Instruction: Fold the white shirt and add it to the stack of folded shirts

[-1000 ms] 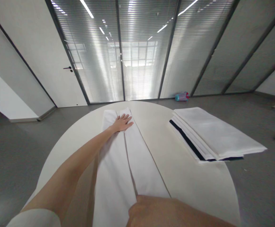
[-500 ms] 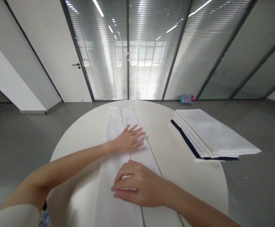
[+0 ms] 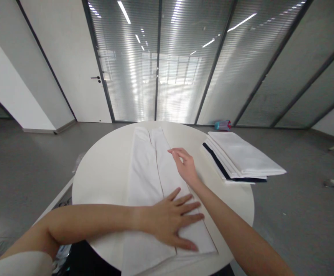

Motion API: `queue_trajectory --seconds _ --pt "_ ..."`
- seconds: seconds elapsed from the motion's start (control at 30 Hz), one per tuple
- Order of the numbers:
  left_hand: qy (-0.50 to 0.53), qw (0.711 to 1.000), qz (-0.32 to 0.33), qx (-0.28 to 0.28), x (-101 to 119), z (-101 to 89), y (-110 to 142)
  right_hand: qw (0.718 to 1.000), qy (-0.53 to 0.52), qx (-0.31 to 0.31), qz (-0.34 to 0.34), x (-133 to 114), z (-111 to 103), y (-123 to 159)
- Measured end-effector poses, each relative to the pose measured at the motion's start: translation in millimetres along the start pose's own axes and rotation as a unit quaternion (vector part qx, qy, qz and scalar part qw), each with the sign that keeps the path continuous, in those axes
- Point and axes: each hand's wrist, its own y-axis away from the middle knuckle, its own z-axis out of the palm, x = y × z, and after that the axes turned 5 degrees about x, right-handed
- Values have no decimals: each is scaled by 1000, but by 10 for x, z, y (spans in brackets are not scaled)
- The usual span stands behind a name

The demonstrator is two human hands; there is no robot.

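A long piece of folded white cloth point(image 3: 143, 165) lies lengthwise on the round table, with a seam or fold line running down its middle. My left hand point(image 3: 176, 218) is spread flat on its near part, fingers apart and pointing right. Farther up, my right hand point(image 3: 185, 165) is at the cloth's right edge. Its thumb and fingers are drawn together at that edge and appear to pinch it; the exact contact is too small to make out. Slight wrinkles show on the upper left part of the cloth.
The round white table point(image 3: 97, 172) carries a stack of folded white cloths point(image 3: 241, 153) on the right, with a dark layer near the bottom. A blue and red object point(image 3: 222, 125) lies on the floor by the glass partition. A white door point(image 3: 83, 61) stands at the left.
My left hand has moved from the cloth's upper part down to its near part. My right hand has gone from the near part up to the right edge, its fingers drawing together.
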Motion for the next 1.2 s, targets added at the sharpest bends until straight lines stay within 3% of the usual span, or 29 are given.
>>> queue_trajectory --seconds 0.13,0.3,0.47,0.6,0.83,0.93,1.07,1.2 --pt "-16 999 37 -9 208 86 75 990 37 -125 -51 -21 -75 -26" --pt "-27 987 148 -48 411 -36 295 942 155 -272 -119 -187 -452 55" --pt "-19 986 157 -54 572 13 437 902 237 -346 -99 -316 -769 401" --pt "11 989 142 -33 423 44 396 878 251 -402 -69 -291 -802 611" --pt "71 993 78 -54 -244 -210 368 854 340 -387 -66 197 -386 517" --pt "69 994 58 -55 -304 -261 379 851 351 -385 -67 282 -253 433" --pt "110 992 27 -60 -158 -435 467 873 324 -350 -101 210 -384 408" --pt "73 997 -35 -13 -219 -771 830 880 279 -355 -150 110 -728 466"
